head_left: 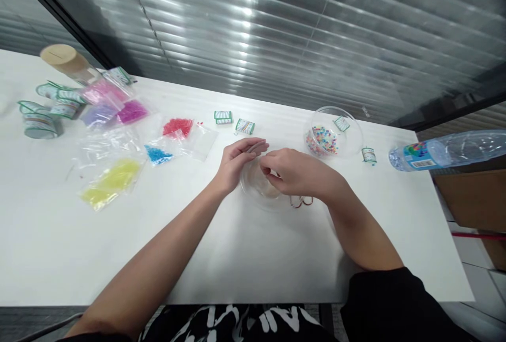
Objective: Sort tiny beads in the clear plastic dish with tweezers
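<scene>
A clear round bowl (255, 189) stands on the white table in the middle, partly covered by my hands. My left hand (239, 162) is at the bowl's upper left rim, its fingers and thumb closed around the edge. Over the bowl's right side, my right hand (288, 169) is bent down with thumb and fingers pinched together; whatever is between the fingertips is too small to make out. A pair of scissors with red-edged handles (301, 202) lies just right of the bowl, under my right wrist.
Bags of yellow (113, 181), blue (158, 155), red (177, 127) and pink beads (103, 91) lie left. A cork-lidded jar (65, 60) stands behind them. Another clear bowl (356, 131) with mixed beads (322, 140) and a plastic bottle (438, 152) are at right.
</scene>
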Tool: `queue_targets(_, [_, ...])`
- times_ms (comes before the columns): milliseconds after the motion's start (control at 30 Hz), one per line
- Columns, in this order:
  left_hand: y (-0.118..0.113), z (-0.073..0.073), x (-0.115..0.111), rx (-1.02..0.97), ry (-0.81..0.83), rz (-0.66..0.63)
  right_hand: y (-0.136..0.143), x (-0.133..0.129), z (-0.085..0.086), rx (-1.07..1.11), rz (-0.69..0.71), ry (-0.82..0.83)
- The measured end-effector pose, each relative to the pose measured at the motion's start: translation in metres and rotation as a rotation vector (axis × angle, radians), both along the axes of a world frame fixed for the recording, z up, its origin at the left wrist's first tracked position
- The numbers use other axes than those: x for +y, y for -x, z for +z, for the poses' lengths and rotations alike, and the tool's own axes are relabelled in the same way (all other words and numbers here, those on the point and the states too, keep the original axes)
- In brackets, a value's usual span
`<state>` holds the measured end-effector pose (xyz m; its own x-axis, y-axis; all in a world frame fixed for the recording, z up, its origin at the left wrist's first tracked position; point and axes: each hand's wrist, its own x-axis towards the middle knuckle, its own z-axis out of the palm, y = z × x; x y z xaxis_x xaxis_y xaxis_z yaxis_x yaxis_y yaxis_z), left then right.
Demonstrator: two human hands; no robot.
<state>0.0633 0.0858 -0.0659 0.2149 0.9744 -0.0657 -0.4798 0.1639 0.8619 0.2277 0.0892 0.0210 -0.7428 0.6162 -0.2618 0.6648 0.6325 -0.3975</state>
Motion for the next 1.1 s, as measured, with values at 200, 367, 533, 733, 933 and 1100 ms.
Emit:
queue_targets(200, [0.000, 0.001, 0.001, -0.004, 0.000, -0.002, -0.005, 0.003, -0.003, 0.055, -0.020, -0.098])
queue_targets(367, [0.000, 0.001, 0.001, -0.011, 0.005, -0.002, -0.004, 0.004, -0.009, 0.050, -0.007, -0.129])
queue_targets(533, [0.000, -0.001, 0.001, -0.012, -0.001, -0.004, 0.001, 0.003, -0.010, 0.004, 0.019, -0.077])
queue_targets(733, [-0.001, -0.003, 0.001, -0.018, 0.009, 0.001, 0.010, -0.002, -0.012, -0.080, 0.048, -0.128])
queue_targets(933, [0.000, -0.002, 0.000, -0.024, 0.002, -0.002, 0.017, -0.002, -0.019, -0.137, 0.044, -0.177])
queue_targets(1100, [0.000, -0.003, 0.000, -0.031, -0.002, -0.007, 0.019, -0.001, -0.019, -0.221, 0.077, -0.218])
